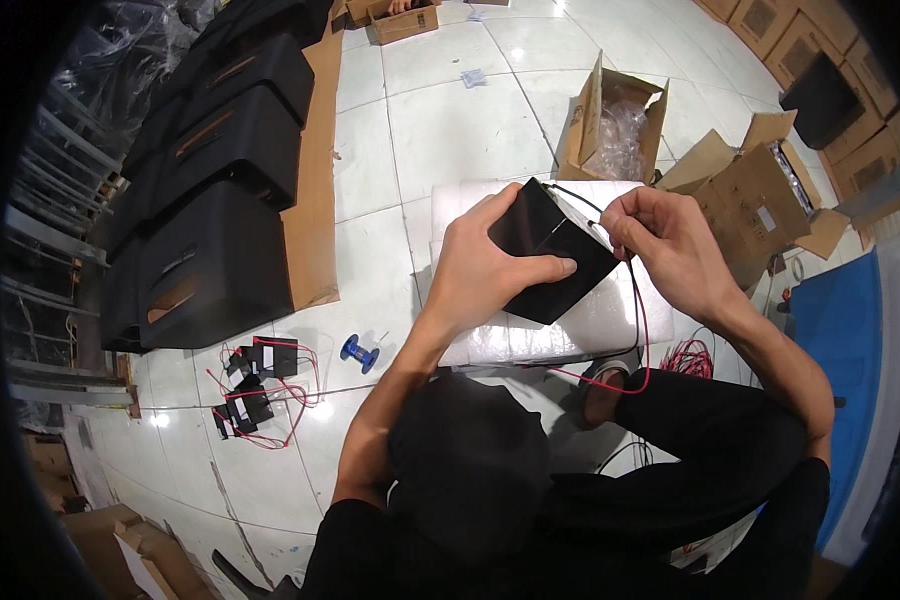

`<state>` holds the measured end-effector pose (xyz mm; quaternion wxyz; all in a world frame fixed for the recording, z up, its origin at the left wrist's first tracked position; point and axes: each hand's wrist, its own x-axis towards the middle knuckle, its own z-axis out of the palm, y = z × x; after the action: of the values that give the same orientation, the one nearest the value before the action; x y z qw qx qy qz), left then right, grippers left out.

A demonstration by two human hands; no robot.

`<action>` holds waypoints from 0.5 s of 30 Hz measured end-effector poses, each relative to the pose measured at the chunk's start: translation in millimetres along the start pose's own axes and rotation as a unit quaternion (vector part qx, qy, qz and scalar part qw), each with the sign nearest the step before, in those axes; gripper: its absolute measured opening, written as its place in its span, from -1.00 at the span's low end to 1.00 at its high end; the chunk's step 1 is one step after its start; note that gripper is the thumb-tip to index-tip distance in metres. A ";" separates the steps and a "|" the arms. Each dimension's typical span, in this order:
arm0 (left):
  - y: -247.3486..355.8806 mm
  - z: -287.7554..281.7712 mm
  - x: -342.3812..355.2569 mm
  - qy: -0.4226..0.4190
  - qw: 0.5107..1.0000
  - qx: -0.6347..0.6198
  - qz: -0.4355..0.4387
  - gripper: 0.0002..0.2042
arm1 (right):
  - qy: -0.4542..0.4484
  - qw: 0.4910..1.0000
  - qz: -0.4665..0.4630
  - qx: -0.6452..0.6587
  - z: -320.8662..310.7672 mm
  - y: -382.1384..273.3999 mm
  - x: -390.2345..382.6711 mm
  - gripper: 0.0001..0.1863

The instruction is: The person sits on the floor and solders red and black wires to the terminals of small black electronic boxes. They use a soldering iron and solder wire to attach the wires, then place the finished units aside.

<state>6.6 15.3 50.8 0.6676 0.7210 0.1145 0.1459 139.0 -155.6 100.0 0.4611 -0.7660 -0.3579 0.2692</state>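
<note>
- Your shot's pretty bright mid-frame, mostly thanks to the glossy white floor tiles
- You've got small glare spots on those, so light's likely overhead
- Soft grey shadow just left of your shiny white foam block
- Your left hand and right hand look reasonably crisp
- Your black cloth trousers lose most detail
- Fisheye bends your stacked brown cardboard boxes; corners go black

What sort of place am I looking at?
Probably a workshop or small assembly area, perhaps doubling as storage: the left hand holds a black block, large black cases are lined up, and open cartons sit about.
</note>
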 end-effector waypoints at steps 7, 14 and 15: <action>0.8 2.1 -0.1 0.005 1.000 0.013 0.015 -0.35 | -0.006 1.000 0.003 0.013 -1.6 -0.1 1.6 -0.76; -0.6 4.7 1.4 0.020 0.999 0.019 0.035 -0.45 | -0.005 1.000 0.018 0.019 -3.0 1.3 2.4 -0.75; -0.7 5.0 1.4 0.028 0.999 0.023 0.038 -0.49 | -0.006 1.000 0.020 0.017 -3.6 1.6 2.4 -0.75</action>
<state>9.7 11.3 49.9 0.6417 0.7355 0.1089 0.1883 143.6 -156.1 99.9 0.4663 -0.7636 -0.3409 0.2885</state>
